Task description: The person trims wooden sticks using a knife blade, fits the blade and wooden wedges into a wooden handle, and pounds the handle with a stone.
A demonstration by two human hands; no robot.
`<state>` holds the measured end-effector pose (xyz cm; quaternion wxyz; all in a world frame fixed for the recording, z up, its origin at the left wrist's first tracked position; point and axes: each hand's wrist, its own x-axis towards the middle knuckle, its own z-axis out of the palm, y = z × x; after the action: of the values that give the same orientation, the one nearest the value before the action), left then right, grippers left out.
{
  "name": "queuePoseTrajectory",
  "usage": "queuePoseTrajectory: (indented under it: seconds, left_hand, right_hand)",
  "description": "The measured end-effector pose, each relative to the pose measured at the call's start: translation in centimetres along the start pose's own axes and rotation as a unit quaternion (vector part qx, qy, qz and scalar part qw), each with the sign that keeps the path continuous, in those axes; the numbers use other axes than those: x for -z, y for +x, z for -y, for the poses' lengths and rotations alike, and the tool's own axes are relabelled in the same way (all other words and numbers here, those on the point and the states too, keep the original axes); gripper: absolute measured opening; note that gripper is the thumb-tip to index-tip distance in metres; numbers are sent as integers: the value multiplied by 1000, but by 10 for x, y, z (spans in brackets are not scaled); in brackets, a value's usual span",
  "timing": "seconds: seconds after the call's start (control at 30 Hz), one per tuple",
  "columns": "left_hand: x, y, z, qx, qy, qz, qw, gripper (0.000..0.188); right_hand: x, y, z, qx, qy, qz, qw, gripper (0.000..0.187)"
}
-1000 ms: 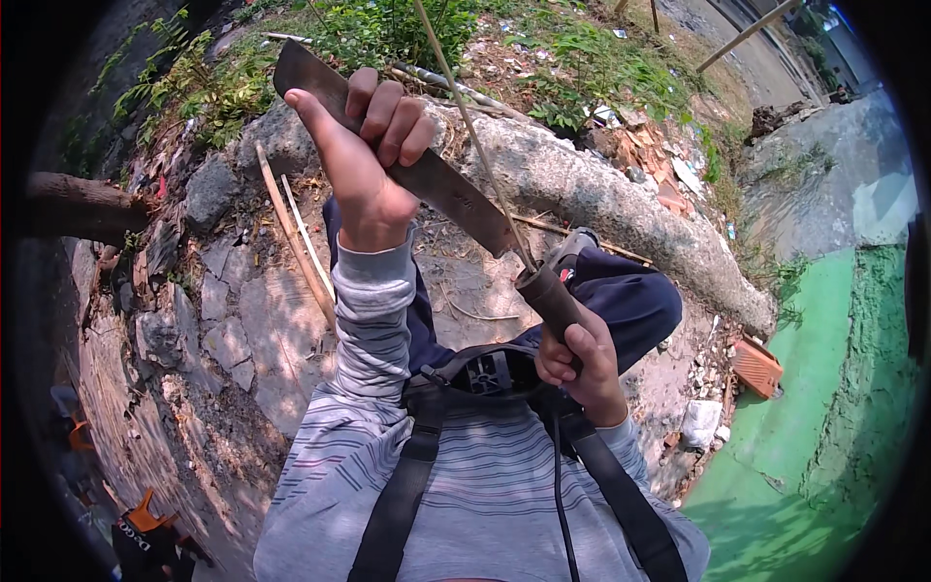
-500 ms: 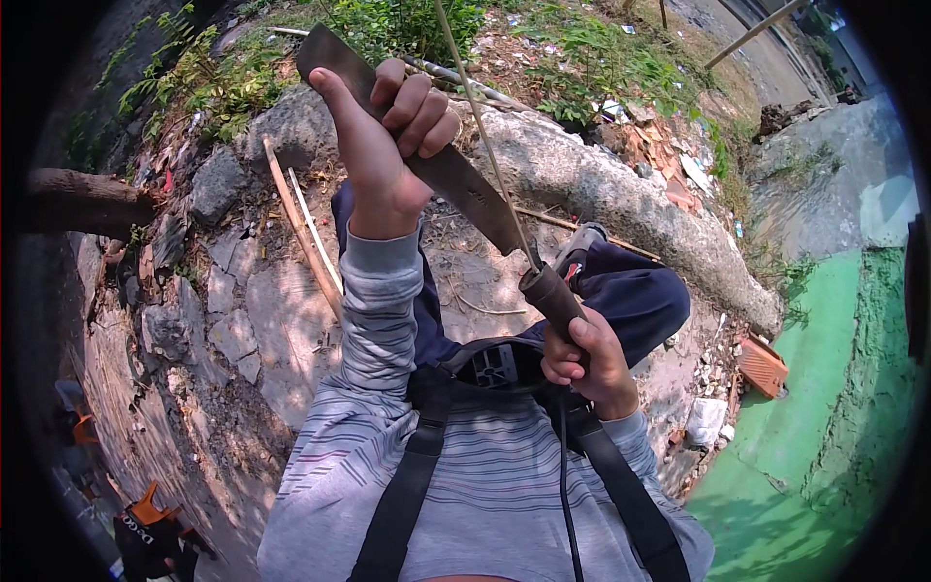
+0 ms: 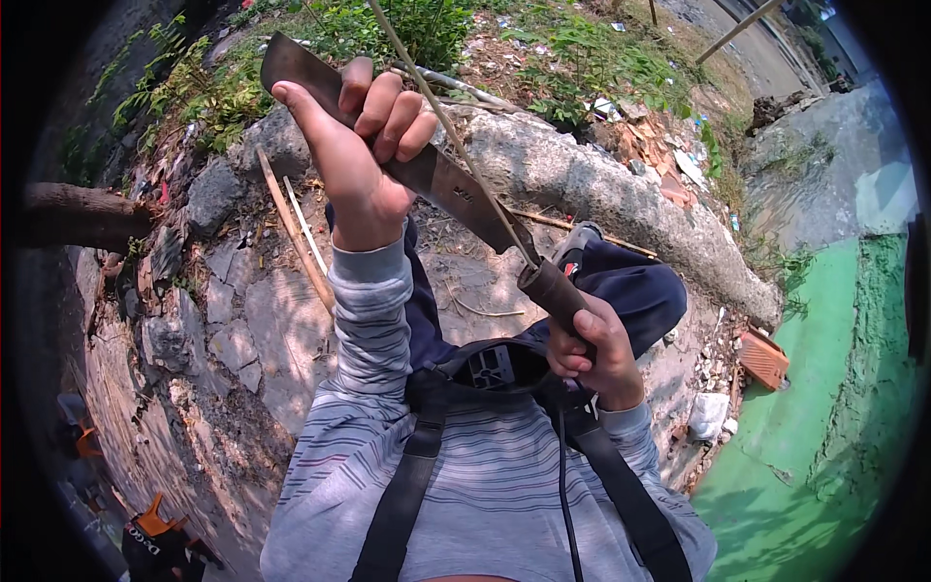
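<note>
One machete blade [image 3: 451,189] clasped by left hand [image 3: 357,179]; tubular handle [image 3: 553,294] gripped by right hand [image 3: 603,351], thin stick [image 3: 401,54] near its mouth; handle best steadied, blade's edge avoided.

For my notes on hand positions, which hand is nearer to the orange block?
Right. The right hand, around the dark cylinder, is to the left of the orange block; the left hand, holding the dark blade, is farther left and farther forward.

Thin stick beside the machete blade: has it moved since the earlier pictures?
Yes, leftward: the upper part of the thin stick now crosses the leafy bush farther left than before.
</note>
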<state>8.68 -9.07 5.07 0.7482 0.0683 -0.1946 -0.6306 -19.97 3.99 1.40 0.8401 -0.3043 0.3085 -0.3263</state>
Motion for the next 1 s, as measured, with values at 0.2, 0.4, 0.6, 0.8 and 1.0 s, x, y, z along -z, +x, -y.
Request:
queuePoseTrajectory:
  seconds: [0.2,0.4,0.6,0.8,1.0]
  left_hand:
    - [0,1,-3,-2,-33,8,999,65]
    - [-3,1,-3,-25,-65,52,996,65]
    - [-2,4,2,-16,11,12,1000,65]
    - [1,7,-7,-42,-66,75,994,66]
    - [0,11,-11,-19,-33,55,998,65]
  right_hand:
    - [-10,-9,-18,15,50,-14,999,63]
    - [-12,-8,-15,60,55,-50,995,69]
    - [-6,-4,-4,5,31,-18,999,67]
    - [-13,7,-1,47,63,-33,996,65]
    - [-1,8,4,3,32,5,999,66]
